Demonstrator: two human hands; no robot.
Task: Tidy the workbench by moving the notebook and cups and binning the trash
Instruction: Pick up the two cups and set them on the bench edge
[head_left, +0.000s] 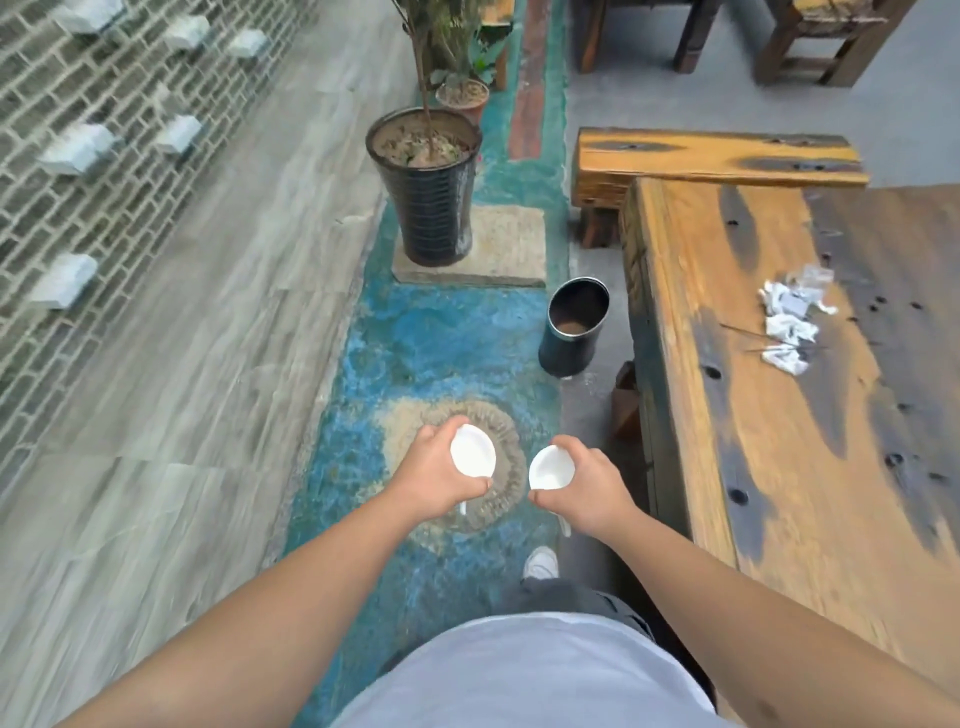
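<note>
My left hand (434, 475) grips a white cup (471, 451), squeezed slightly oval, held over the blue painted floor. My right hand (587, 480) grips a second white cup (550, 467) close beside it, the two cups a short gap apart. Both cups look empty. Crumpled white paper trash (789, 317) lies on the wooden workbench (779, 467) to the right, well away from both hands. A dark cylindrical bin (574, 327) stands on the floor at the bench's left edge, ahead of my right hand. No notebook shows in the head view.
A tall dark plant pot (431, 192) stands on a stone slab ahead, with a smaller terracotta pot (462, 98) behind it. A wooden bench seat (717, 161) lies beyond the workbench. A grey brick wall (78, 156) runs along the left.
</note>
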